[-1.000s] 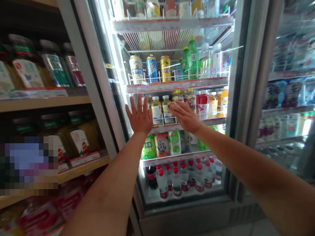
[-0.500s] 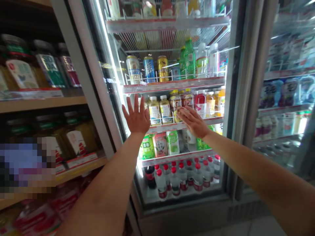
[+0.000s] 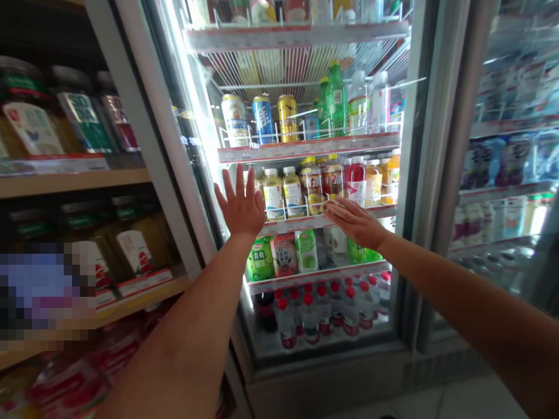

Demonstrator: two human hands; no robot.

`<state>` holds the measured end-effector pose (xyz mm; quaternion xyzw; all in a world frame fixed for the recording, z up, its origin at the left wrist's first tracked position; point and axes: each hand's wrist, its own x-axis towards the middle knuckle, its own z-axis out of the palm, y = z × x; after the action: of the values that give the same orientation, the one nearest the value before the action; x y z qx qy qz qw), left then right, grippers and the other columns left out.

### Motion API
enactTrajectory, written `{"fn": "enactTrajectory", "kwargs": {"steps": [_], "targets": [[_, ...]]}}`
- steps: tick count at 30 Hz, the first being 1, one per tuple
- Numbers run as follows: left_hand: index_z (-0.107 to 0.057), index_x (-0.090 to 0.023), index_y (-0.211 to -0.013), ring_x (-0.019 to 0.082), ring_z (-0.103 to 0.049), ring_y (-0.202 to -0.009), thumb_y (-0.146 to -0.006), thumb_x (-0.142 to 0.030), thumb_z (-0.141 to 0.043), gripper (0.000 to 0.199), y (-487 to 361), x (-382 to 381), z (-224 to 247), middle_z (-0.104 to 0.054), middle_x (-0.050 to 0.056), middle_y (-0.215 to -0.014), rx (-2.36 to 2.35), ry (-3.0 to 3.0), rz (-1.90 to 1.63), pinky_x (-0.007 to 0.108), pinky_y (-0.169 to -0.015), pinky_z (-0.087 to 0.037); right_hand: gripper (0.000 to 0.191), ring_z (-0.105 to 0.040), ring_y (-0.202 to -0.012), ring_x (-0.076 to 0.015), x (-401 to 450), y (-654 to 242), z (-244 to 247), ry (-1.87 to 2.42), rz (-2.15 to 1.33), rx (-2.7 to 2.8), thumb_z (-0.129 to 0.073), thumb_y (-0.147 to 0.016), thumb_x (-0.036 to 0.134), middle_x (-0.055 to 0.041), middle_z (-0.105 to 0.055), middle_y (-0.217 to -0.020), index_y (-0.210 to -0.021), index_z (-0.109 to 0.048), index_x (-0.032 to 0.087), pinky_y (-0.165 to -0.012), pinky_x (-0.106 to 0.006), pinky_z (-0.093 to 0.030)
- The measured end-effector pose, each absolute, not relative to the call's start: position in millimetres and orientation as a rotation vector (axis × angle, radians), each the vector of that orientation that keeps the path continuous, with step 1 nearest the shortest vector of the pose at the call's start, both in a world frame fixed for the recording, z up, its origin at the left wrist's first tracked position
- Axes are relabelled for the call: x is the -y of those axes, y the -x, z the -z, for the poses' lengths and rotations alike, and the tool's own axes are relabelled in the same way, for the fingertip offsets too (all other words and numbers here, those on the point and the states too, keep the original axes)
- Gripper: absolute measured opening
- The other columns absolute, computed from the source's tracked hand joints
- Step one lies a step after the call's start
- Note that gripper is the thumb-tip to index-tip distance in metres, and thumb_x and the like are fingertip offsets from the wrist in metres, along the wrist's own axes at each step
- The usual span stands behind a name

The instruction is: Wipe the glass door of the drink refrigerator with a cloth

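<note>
Through the head camera I have both bare hands raised in front of a lit drinks refrigerator (image 3: 336, 378). What has just changed is the right hand (image 3: 356, 221): it has slid rightward and a little lower against the shelves, so the two yellow-capped iced tea bottles (image 3: 311, 181) that it partly covered now show almost whole. Its fingers are straight and held close together, pointing left across the shelf rail (image 3: 301, 224), and I see nothing gripped in it. The left hand (image 3: 241, 209) has hardly shifted against the shelving; its fingers are fanned and upright, free of any load, just left of the white-capped yellow bottles (image 3: 273, 195). These stand upright on the middle shelf, with the iced tea bottles next to them and a red drink bottle (image 3: 356, 177) farther right, above the right hand. I judge that the wider gap between the hands leaves this row easier to read, with no drink taken up. Whether either hand touches glass, rail or bottle I cannot tell. Above the row stand a blue can (image 3: 263, 121) and a gold can (image 3: 288, 119); below it, a green drink carton (image 3: 307, 253), and at the bottom, red-capped clear bottles (image 3: 310, 321).
</note>
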<state>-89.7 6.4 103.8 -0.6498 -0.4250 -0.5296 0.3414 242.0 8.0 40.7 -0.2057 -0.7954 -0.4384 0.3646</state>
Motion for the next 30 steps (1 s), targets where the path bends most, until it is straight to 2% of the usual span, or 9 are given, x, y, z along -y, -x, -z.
{"fn": "enactTrajectory", "kwargs": {"steps": [4,8,14,19,25,30], "targets": [[-0.036,-0.021,-0.160,0.027,0.002,-0.159,-0.103,-0.033,-0.038,0.058,89.7,-6.7,-103.5,-0.021,0.002,-0.170,1.112,1.669,1.361,0.053,-0.130,0.006,0.070,-0.035,-0.152,-0.0275,-10.3,-263.4,-55.6,0.682,1.064,1.804,-0.047,-0.102,0.014,0.0007,-0.042,-0.162,-0.162,-0.021,0.040,-0.126,-0.053,-0.035],[-0.036,-0.020,-0.160,0.028,0.000,-0.159,-0.103,-0.031,-0.039,0.058,90.2,-7.7,-103.2,-0.022,0.004,-0.169,1.107,1.648,1.330,0.055,-0.130,0.005,0.061,-0.030,-0.154,-0.0289,-12.2,-276.4,-48.2,0.820,1.007,1.447,-0.040,-0.105,0.019,-0.0040,-0.033,-0.167,-0.162,-0.025,0.034,-0.127,-0.057,-0.032],[-0.036,-0.022,-0.160,0.029,0.000,-0.159,-0.103,-0.031,-0.040,0.058,90.8,-8.1,-103.1,-0.021,0.003,-0.169,1.071,1.659,1.357,0.057,-0.130,0.004,0.049,-0.034,-0.152,-0.0282,-13.5,-296.4,-19.1,0.919,0.993,1.480,-0.041,-0.106,0.027,-0.0106,-0.044,-0.159,-0.154,-0.045,0.026,-0.124,-0.054,-0.034],[-0.038,-0.022,-0.159,0.029,-0.001,-0.159,-0.102,-0.030,-0.042,0.058,90.7,-8.6,-103.6,-0.024,0.004,-0.169,1.078,1.658,1.367,0.057,-0.129,0.003,0.051,-0.034,-0.151,-0.0273,-24.8,-307.6,-17.5,0.956,0.836,1.210,-0.035,-0.107,0.032,-0.0136,-0.040,-0.160,-0.157,-0.040,0.022,-0.125,-0.055,-0.031],[-0.037,-0.021,-0.160,0.029,-0.002,-0.159,-0.102,-0.029,-0.042,0.058,90.7,-9.3,-103.1,-0.023,0.004,-0.169,1.077,1.649,1.352,0.057,-0.129,0.002,0.053,-0.032,-0.151,-0.0270,-28.2,-298.5,21.6,1.022,0.728,1.079,-0.035,-0.105,0.032,-0.0160,-0.036,-0.161,-0.156,-0.039,0.020,-0.124,-0.055,-0.031],[-0.037,-0.021,-0.159,0.030,-0.003,-0.159,-0.103,-0.030,-0.043,0.057,90.9,-8.6,-103.1,-0.024,0.005,-0.169,1.042,1.657,1.370,0.059,-0.129,0.002,0.054,-0.030,-0.151,-0.0285,-37.5,-297.4,-8.7,1.050,0.721,0.970,-0.028,-0.105,0.030,-0.0188,-0.037,-0.159,-0.157,-0.036,0.018,-0.123,-0.062,-0.027]]}}
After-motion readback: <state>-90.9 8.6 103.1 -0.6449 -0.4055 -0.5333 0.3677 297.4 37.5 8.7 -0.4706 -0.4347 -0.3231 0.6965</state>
